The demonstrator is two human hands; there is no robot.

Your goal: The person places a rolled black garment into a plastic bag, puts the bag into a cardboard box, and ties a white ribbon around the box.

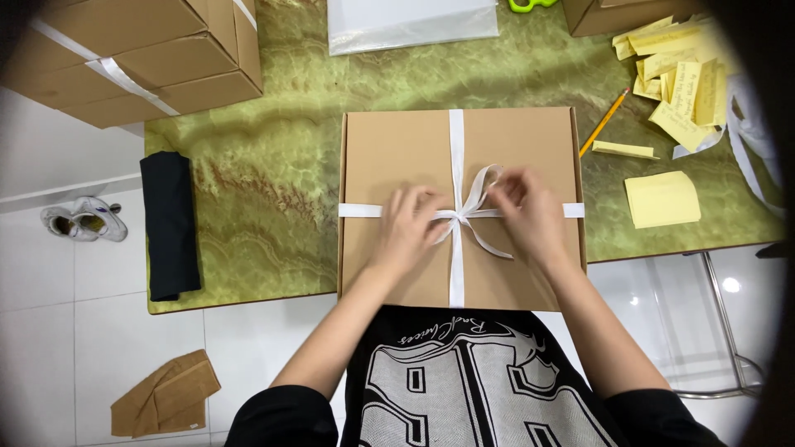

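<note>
A flat brown cardboard box (pixel 397 149) lies on the green marbled table (pixel 273 165), crossed by a white ribbon (pixel 456 132) that meets in a bow at its middle. My left hand (pixel 410 228) pinches the ribbon just left of the knot. My right hand (pixel 526 211) grips a ribbon loop to the right of the knot. Loose ribbon tails (pixel 497 247) trail toward the box's near edge.
Stacked ribboned cardboard boxes (pixel 141 50) stand at the back left. A folded black cloth (pixel 170 223) hangs over the table's left edge. Yellow note slips (pixel 679 74), a yellow pad (pixel 661 199) and a pencil (pixel 604 122) lie right. A clear plastic bag (pixel 410 23) lies behind.
</note>
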